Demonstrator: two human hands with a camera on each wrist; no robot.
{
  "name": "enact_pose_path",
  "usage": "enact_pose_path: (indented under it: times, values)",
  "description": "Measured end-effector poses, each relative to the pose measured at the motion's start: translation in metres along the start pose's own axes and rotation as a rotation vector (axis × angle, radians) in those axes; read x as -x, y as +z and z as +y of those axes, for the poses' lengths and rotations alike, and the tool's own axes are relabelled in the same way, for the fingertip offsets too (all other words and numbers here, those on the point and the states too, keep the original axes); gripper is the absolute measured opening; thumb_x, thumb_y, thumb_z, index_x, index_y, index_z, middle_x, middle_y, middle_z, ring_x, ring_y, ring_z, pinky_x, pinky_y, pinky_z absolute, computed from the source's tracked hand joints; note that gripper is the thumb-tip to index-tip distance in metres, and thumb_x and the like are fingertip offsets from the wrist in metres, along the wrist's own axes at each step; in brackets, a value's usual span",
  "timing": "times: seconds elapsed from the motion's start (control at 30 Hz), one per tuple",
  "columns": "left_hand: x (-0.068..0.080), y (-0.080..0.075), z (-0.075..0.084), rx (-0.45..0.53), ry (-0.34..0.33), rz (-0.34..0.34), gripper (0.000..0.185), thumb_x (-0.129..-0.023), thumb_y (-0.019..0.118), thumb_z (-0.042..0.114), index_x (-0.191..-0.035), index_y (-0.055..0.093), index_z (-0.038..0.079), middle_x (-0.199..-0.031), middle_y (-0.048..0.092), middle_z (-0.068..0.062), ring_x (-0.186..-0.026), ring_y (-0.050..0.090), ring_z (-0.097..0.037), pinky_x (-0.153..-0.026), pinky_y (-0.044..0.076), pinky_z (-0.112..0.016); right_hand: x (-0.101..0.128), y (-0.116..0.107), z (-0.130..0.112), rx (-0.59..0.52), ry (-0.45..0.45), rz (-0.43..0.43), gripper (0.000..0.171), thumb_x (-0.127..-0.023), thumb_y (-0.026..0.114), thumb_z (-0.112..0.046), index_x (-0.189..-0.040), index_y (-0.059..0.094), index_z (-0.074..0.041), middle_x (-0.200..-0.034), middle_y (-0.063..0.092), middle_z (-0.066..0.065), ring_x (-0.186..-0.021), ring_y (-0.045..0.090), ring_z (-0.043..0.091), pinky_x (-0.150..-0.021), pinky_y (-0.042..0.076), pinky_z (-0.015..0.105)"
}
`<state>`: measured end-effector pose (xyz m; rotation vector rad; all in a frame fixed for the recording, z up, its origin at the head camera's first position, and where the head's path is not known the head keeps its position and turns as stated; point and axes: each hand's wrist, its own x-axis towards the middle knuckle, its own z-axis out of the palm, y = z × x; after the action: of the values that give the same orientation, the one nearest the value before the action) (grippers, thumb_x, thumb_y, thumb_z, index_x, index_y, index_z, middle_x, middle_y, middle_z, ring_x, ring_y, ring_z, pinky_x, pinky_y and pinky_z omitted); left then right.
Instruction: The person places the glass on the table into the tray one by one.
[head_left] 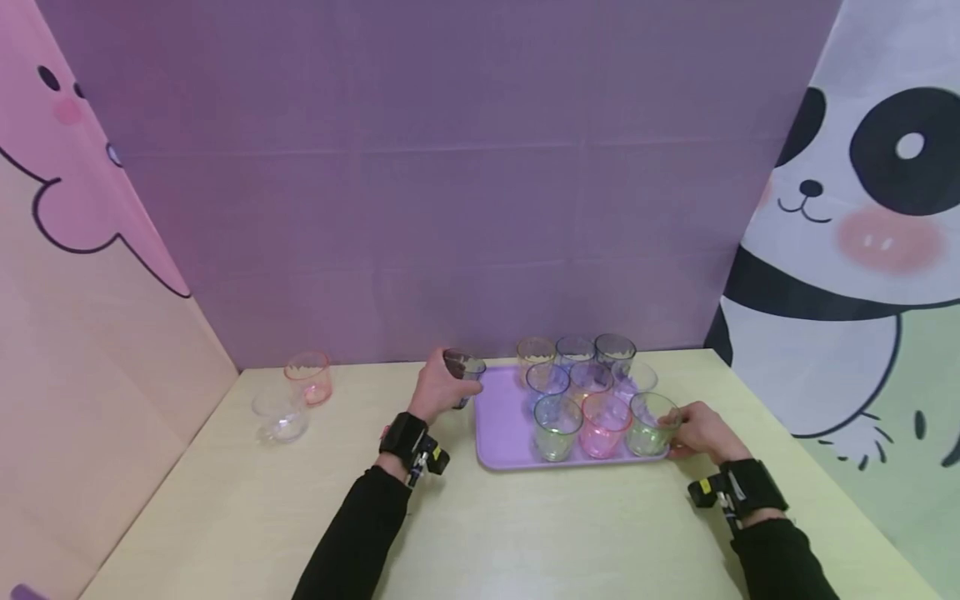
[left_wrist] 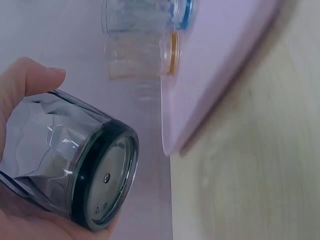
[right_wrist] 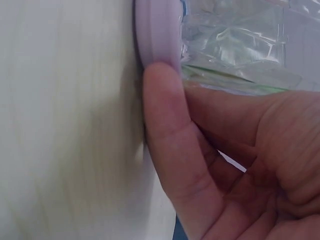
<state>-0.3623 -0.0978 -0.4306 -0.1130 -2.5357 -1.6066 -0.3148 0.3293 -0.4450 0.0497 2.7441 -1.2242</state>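
Note:
My left hand (head_left: 440, 389) grips a dark grey clear tumbler (left_wrist: 62, 155) beside the tray's left edge. In the left wrist view the tumbler is tilted, its base facing the camera and apart from the table. A light purple tray (head_left: 498, 429) bears several coloured tumblers in rows. At the tray's front right corner, my right hand (head_left: 705, 432) pinches the rim, one finger (right_wrist: 167, 107) along the outside and the thumb inside. Right beside that thumb stands a green tumbler (head_left: 649, 427). A pink tumbler (head_left: 603, 427) and another green tumbler (head_left: 557, 432) share its front row.
On the table's left side stand an orange-pink tumbler (head_left: 311, 382) and a colourless glass (head_left: 282, 417), close together. A purple cloth wall (head_left: 465, 183) rises behind the table (head_left: 300, 500). Panels with cartoon animals flank both sides.

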Motion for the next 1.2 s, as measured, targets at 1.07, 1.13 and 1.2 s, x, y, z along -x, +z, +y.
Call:
enact_pose_path:
  times: [1.07, 1.13, 1.2]
  values:
    - [-0.022, 0.046, 0.021, 0.148, -0.05, 0.067, 0.081, -0.067, 0.089, 0.016, -0.134, 0.047, 0.001, -0.129, 0.057, -0.019, -0.119, 0.054, -0.034, -0.1, 0.047, -0.044, -0.003, -0.004, 0.002, -0.029, 0.007, -0.013, 0.045, -0.068, 0.06, 0.016, -0.113, 0.059, 0.021, -0.11, 0.062, 0.035, -0.059, 0.066, 0.014, -0.058, 0.06, 0.032]
    - [-0.023, 0.046, 0.02, 0.128, -0.048, 0.08, 0.08, -0.067, 0.089, 0.016, -0.134, 0.049, 0.002, -0.131, 0.057, -0.019, -0.12, 0.054, -0.035, -0.102, 0.047, -0.044, -0.004, -0.003, 0.002, -0.035, 0.02, -0.01, 0.046, -0.068, 0.06, 0.017, -0.114, 0.059, 0.021, -0.112, 0.061, 0.036, -0.06, 0.066, 0.014, -0.058, 0.06, 0.032]
    - [-0.024, 0.048, 0.018, 0.116, -0.049, 0.082, 0.08, -0.066, 0.09, 0.014, -0.135, 0.05, 0.002, -0.131, 0.058, -0.019, -0.121, 0.054, -0.035, -0.102, 0.047, -0.045, -0.004, -0.003, 0.003, -0.028, 0.014, -0.021, 0.046, -0.069, 0.06, 0.017, -0.114, 0.059, 0.021, -0.113, 0.059, 0.037, -0.061, 0.066, 0.014, -0.059, 0.06, 0.032]
